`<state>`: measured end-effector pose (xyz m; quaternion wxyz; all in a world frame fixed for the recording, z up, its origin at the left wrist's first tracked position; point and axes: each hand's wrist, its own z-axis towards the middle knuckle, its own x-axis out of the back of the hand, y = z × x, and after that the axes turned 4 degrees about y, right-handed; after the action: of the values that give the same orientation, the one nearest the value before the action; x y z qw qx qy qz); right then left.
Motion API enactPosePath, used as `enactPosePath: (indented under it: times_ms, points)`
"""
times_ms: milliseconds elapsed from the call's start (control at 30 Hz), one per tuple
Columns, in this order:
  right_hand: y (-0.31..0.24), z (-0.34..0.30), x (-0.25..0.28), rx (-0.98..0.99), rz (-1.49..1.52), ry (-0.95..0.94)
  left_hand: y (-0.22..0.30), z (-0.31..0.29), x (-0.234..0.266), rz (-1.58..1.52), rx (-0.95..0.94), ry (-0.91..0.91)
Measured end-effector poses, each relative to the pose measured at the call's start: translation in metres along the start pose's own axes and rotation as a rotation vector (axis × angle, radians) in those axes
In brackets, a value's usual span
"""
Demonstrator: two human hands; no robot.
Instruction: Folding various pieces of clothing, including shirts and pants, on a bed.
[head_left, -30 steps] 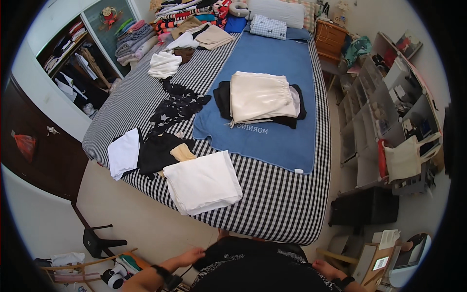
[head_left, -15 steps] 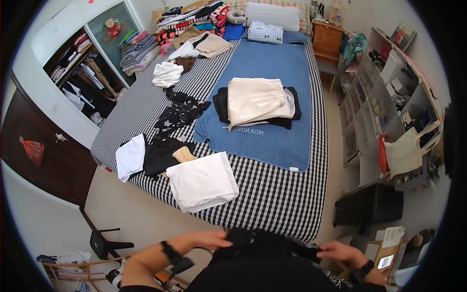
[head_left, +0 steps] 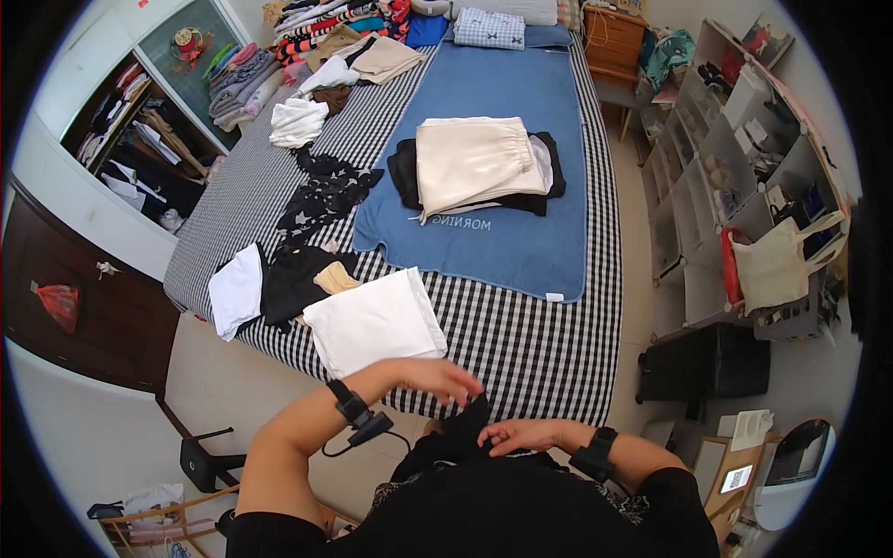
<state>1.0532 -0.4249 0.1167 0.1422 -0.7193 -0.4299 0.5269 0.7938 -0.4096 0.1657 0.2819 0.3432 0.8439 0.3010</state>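
Note:
A black cloth garment (head_left: 462, 430) hangs bunched in front of my body at the near edge of the bed. My left hand (head_left: 445, 379) hovers at its upper end, fingers stretched out and slightly blurred. Lower down, my right hand (head_left: 523, 434) has its fingers curled on the cloth's right side. Just beyond my left hand lies a folded white cloth (head_left: 377, 321) on the checked bedspread (head_left: 521, 358). Farther off, a cream pair of trousers (head_left: 474, 166) tops a stack of dark folded clothes on a blue towel (head_left: 465, 260).
Left of the white cloth are a black garment (head_left: 293, 288), a white piece (head_left: 237, 293) and a star-patterned black cloth (head_left: 326, 200). Clothes piles (head_left: 335, 28) fill the far left. A shelf unit (head_left: 693, 186) and black bin (head_left: 707, 372) line the right, a stool (head_left: 206, 460) the lower left.
My hands have come together from wide apart, the right moving left and both rising toward the bed. The black garment, stretched sideways before, is now gathered between them. The view has shifted slightly.

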Motion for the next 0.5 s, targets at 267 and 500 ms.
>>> enactPosePath:
  times_ms: [267, 500]
  points:
    - [-0.039, 0.002, 0.002, 0.157, 0.311, 0.166, -0.004, -0.002, -0.029, 0.107, 0.088, -0.105]
    - [-0.048, 0.024, 0.01, 0.198, 0.269, 0.521, 0.014, -0.036, -0.016, -0.003, -0.329, -0.159]
